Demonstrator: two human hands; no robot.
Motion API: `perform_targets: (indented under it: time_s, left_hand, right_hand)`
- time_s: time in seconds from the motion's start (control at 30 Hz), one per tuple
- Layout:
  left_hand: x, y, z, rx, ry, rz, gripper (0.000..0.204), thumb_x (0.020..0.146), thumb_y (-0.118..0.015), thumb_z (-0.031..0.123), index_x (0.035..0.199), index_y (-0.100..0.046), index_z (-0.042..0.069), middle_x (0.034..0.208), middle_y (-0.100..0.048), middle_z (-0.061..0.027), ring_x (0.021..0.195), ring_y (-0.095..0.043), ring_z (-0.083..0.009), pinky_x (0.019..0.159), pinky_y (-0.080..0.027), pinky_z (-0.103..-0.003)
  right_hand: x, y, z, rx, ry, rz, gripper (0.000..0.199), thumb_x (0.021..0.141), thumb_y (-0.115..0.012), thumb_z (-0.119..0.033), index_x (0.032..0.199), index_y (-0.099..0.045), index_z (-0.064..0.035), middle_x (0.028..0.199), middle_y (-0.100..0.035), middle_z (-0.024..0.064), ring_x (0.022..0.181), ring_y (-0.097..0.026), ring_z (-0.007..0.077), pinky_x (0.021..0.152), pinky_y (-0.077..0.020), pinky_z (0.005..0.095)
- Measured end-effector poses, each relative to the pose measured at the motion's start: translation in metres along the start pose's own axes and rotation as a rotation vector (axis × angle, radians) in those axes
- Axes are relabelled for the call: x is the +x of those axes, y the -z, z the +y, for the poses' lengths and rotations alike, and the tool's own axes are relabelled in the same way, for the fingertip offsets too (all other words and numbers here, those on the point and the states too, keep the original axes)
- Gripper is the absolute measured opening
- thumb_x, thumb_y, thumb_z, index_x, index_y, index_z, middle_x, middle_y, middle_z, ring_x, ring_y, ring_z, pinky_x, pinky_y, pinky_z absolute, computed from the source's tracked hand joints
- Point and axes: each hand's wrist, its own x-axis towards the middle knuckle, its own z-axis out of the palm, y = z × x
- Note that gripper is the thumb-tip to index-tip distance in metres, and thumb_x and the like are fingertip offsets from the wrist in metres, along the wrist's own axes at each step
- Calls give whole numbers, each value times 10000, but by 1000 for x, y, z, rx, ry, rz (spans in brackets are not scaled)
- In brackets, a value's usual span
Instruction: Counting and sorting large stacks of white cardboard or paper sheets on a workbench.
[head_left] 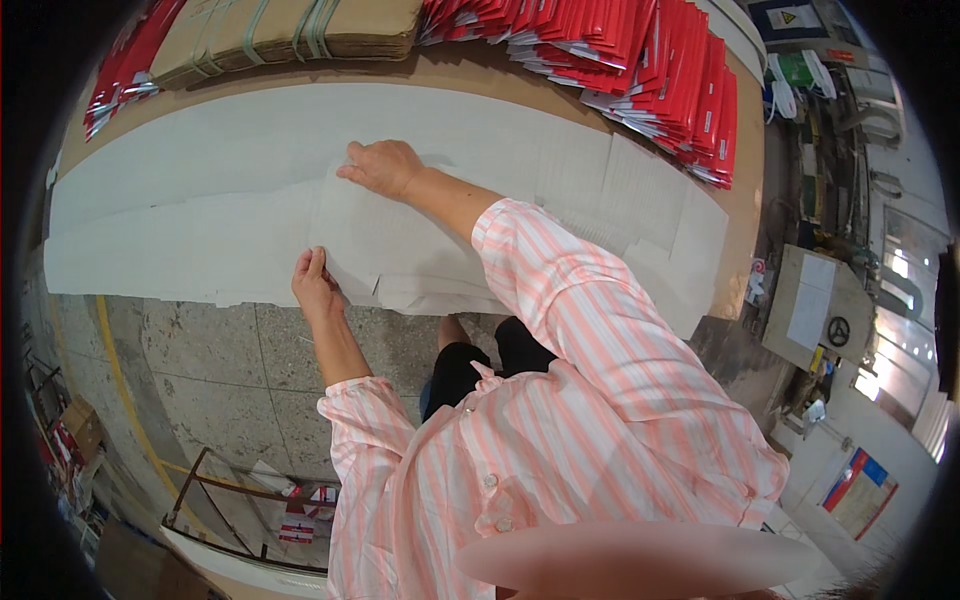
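- Pale paper sheet (400,235) lay on the person's side of the tied brown bundle (290,35), over other pale sheets (180,240).
- The left hand (318,287), farther from the bundle, pinched the sheet's edge between thumb and finger.
- The right hand (385,168), nearer to the bundle, seemed to pinch the same edge at its far end.
- The sheet was probably light, thin and easy to bend; a hard pull could crease or tear it.
- Its surface looked matt, so probably not very slippery.
- Good holding places, in my judgement, were both ends of this edge, with gentle fingertips.
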Motion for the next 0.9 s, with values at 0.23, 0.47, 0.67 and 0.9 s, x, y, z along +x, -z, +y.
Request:
perform_targets:
  time_s: [0.23,0.47,0.67,0.9]
  left_hand:
    - [4,-1,2,5,13,-79,81,806,-628,87,865,-574,70,609,-493,61,467,-370,-20,401,-271,-183]
    - [-1,-2,8,55,52,-64,60,780,-602,128,823,-582,91,574,-434,78,455,-342,-26,405,-253,-187]
    - [-2,4,9,-28,108,-109,95,814,-602,186,803,-572,97,595,-455,75,448,-356,-25,386,-268,-185]
    - [4,4,23,-133,253,-175,77,814,-572,156,820,-574,79,722,-599,-3,578,-554,-94,495,-447,-234]
  right_hand:
    - [1,10,10,19,-41,-43,388,840,-482,-432,887,-536,-51,791,-620,172,788,-593,345,695,-463,444]
    - [-5,-23,13,71,-3,-60,422,808,-517,-492,782,-525,-70,660,-591,164,656,-576,361,590,-437,449]
    - [-15,-3,-7,26,10,-113,410,835,-486,-472,829,-514,-62,678,-591,159,683,-577,357,603,-436,446]
    - [-13,2,-12,38,2,-122,385,831,-522,-428,786,-504,-46,640,-559,169,643,-549,356,570,-409,426]
